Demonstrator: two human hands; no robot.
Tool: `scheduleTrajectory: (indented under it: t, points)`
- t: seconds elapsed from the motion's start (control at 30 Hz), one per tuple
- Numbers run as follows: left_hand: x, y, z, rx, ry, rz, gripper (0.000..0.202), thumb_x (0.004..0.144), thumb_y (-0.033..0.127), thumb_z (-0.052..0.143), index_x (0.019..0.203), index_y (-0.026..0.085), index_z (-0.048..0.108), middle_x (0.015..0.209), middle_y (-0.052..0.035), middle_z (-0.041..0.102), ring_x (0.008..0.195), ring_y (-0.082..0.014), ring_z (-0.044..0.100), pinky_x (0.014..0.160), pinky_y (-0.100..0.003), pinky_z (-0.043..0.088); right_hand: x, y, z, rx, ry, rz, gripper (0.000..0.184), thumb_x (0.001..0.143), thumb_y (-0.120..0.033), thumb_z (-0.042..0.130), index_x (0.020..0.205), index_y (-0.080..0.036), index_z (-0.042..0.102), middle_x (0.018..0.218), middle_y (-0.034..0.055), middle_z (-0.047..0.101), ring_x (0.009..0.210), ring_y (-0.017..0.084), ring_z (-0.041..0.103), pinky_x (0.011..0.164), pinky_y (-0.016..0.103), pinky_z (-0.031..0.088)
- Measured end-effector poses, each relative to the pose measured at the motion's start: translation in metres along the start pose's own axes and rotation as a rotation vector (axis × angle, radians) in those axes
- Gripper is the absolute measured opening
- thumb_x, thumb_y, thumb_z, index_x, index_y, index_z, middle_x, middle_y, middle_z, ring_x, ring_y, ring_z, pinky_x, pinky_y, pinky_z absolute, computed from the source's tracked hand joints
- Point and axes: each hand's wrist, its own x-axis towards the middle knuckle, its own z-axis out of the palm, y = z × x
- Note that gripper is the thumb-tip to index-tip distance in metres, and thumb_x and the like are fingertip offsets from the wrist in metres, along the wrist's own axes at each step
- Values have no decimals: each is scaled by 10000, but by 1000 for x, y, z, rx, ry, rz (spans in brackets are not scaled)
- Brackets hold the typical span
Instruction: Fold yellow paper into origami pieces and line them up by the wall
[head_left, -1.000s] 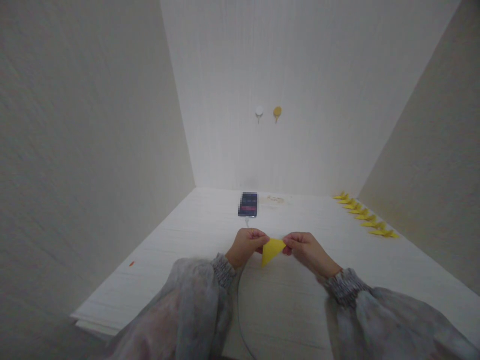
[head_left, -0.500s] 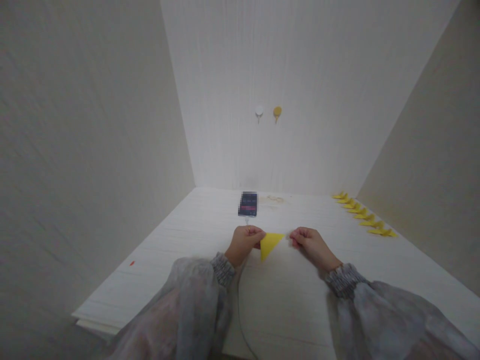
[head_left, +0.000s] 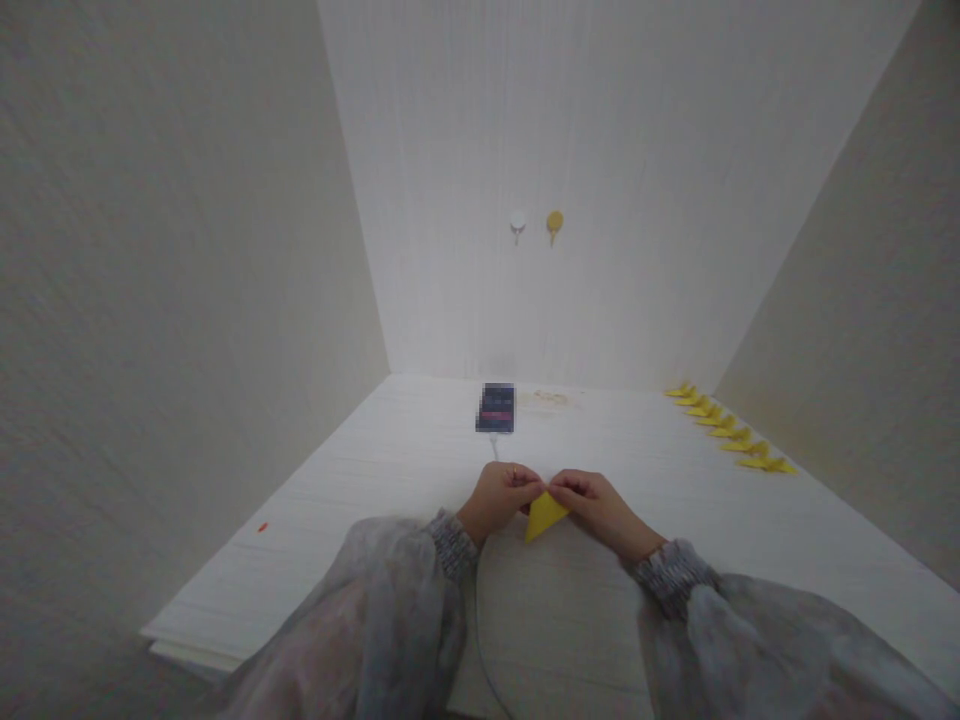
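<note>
Between my hands is a yellow folded paper [head_left: 546,515], roughly triangular, with one point hanging down toward me. My left hand [head_left: 504,496] pinches its upper left corner between thumb and fingers. On the other side, my right hand [head_left: 598,504] pinches the paper's upper right edge, and the fingertips of both hands nearly meet at the top. The fingers cover the upper part of the paper, so its folds there are hidden.
A phone [head_left: 496,408] with a cable [head_left: 480,620] lies at the back of the white table [head_left: 360,470]. Several folded yellow paper pieces [head_left: 735,440] form a row along the right wall. A small red scrap [head_left: 262,527] lies at left. Two hooks [head_left: 554,222] hang on the back wall.
My right hand has moved left and taken hold of the yellow paper, which it was apart from before. My left hand and the paper have shifted slightly right and toward me.
</note>
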Motion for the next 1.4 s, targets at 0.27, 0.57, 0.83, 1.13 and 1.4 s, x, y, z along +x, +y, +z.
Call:
scheduleTrajectory:
  t: [0.27,0.57,0.83,1.13,1.4]
  points:
    - [-1,0,-5,-87,46,15,180,577,267,627,632,96,614,561,-17,600,494,-96,547,496,-216,450,0,-2,-8,39,18,-21,144,698,-266,511,607,-170,566,534,-35,501,503,92,434,495,211,308]
    - [4,-5,-14,-186,142,52,176,587,266,628,624,96,602,558,-19,597,492,-92,543,491,-215,453,1,1,-20,104,211,-32,194,691,-300,526,557,-163,554,554,-5,524,560,118,471,583,234,365]
    - [3,0,-8,-193,85,33,229,603,311,625,688,99,609,628,-38,626,547,-105,570,526,-226,463,2,-2,0,284,76,27,242,665,-371,586,755,-148,557,666,15,571,605,120,517,585,240,405]
    - [1,0,-6,-254,-75,-58,257,640,343,576,695,92,581,578,-57,629,538,-139,597,524,-252,469,0,0,2,312,63,58,162,633,-304,623,639,-152,567,578,-16,571,520,102,505,511,223,371]
    - [0,3,-7,-225,-83,-41,370,673,450,524,657,86,590,608,-83,642,493,-123,584,477,-233,466,-2,-8,0,331,24,72,158,627,-276,630,618,-137,557,567,-8,571,512,99,496,509,223,376]
